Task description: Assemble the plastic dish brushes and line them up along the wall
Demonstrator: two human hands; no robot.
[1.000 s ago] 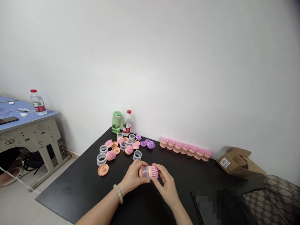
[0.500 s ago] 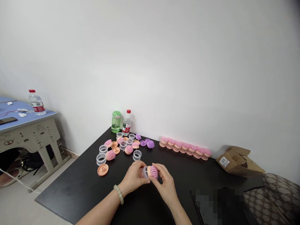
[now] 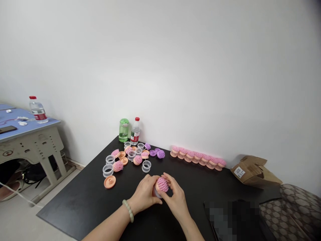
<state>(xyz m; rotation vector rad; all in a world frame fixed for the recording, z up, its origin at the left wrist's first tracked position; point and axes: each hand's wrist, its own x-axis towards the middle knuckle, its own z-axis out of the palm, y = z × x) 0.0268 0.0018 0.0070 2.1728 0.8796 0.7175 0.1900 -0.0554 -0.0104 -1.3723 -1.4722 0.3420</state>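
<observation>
Above the near part of the black table, my left hand (image 3: 146, 191) is closed around a translucent plastic collar (image 3: 156, 193), most of it hidden by my fingers. A brush head with pink bristles (image 3: 162, 184) and a peach rim sits against the collar, bristles facing up and toward the right. My right hand (image 3: 176, 194) grips that brush head from the right side, thumb below and fingers above. Nearest to the hands on the table is a loose translucent collar (image 3: 146, 166). Farther left lies a peach disc (image 3: 109, 182) with a small central stub.
Several collars, peach discs and pink brush heads (image 3: 118, 166) are scattered left; purple brush heads (image 3: 161, 154) lie behind. Assembled pink brushes (image 3: 197, 157) form a row by the wall. A green bottle (image 3: 123, 130) and water bottle (image 3: 135, 131) stand at the back, a cardboard box (image 3: 255, 171) right.
The brush head and collar have come together; the gap between them has closed. The brush head has tilted so its bristles face more upward. Both hands have turned slightly with it.
</observation>
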